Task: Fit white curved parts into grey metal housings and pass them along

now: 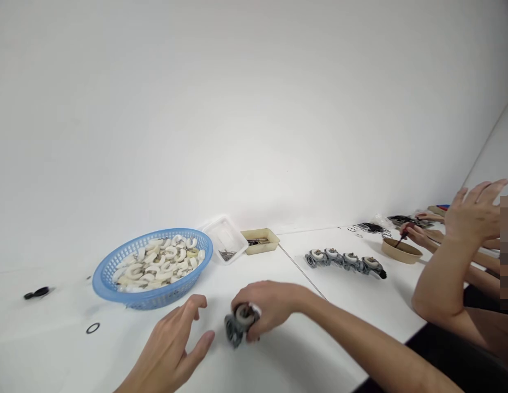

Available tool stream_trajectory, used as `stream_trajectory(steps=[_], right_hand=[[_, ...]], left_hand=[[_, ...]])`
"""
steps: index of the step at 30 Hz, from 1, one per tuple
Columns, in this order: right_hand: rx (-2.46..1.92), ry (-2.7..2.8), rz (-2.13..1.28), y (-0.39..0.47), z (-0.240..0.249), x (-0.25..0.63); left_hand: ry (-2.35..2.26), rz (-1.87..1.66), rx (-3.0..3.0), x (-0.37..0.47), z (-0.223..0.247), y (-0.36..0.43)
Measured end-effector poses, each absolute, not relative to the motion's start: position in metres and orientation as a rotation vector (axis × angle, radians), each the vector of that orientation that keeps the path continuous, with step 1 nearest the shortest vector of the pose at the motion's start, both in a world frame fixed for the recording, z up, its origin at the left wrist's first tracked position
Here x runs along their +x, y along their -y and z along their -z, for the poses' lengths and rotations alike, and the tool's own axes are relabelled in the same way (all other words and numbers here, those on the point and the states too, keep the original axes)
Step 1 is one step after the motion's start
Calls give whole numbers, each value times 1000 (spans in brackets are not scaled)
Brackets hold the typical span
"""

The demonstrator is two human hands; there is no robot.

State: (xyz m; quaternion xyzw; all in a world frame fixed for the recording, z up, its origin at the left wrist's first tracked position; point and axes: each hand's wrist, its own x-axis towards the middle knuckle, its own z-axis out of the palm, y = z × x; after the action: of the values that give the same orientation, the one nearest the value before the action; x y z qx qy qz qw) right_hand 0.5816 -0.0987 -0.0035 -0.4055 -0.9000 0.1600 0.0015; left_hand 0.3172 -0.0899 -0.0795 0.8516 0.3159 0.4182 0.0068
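Observation:
My right hand (266, 308) grips a grey mechanical part (235, 328) with a white curved piece set in its top; the fingers hide its far side. To its left, my left hand (175, 344) is held with thumb and fingers apart and nothing between them. Beyond that hand stands a blue plastic basket (153, 300) filled with white C-shaped pieces (163, 262). A row of several similar grey parts (344, 261), also carrying white pieces, sits farther right on the white table (278, 360).
Behind the basket are a clear tray (227, 240) of small metal pieces and a beige tray (262, 245). A black ring (93, 328) and a black object (36, 293) lie at left. Co-workers' arms (450, 273) and a tan bowl (401, 251) are at right.

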Motion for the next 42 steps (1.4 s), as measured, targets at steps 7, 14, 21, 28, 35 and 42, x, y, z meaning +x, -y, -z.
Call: stream_trajectory(steps=[7,14,21,28,35,42], right_hand=[[-1902,2533,-452,78,-29,699],[-2140,2457,-386,64,-24,750],[-2178,2459,-375,66,-7,768],[-2189,2450,-358,71,-2,778],[-2150,2477,-339,72,-4,776],[-2129,2489,-328,71,-2,778]], left_hand=[[-923,-1327,2718,323,74,100],[-859,-1256,2686,324,83,102],[-888,-1205,2670,323,84,102],[-894,-1173,2756,323,86,103],[-918,-1182,2756,323,87,102],[-860,-1091,2842,318,78,104]])
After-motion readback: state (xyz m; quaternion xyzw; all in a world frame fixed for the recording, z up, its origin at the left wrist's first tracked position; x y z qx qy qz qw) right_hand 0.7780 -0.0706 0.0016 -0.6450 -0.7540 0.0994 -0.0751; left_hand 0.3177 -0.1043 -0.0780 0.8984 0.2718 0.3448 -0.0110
